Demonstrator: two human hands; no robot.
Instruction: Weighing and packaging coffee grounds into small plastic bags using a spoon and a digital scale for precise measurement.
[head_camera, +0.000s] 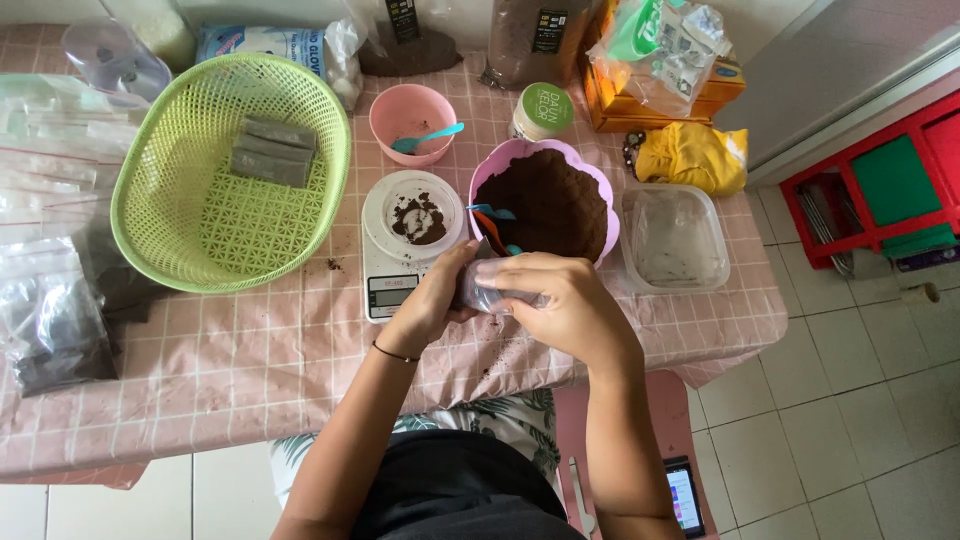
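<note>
While both hands meet just in front of the purple bowl, the left hand (432, 300) and the right hand (560, 305) together pinch a small clear plastic bag (492, 296), fingers curled tightly round it so most of it is hidden; how much it contains cannot be told. Just beyond the bag, the purple bowl (600, 195) stands heaped with dark brown powder (550, 205), a blue and an orange spoon (490, 222) stuck in at its near edge. To its left a white kitchen scale (385, 285) carries only a scatter of the same powder. Further left, a green basket (215, 235) holds three flat grey-brown packets (272, 150), which suggests a few portions are finished, while the heaped bowl suggests much is left to pack. A pink bowl (412, 112) with a teal spoon sits behind the scale, and an empty-looking clear container (672, 240) lies right of the purple bowl on the pink checked tablecloth (250, 350).
</note>
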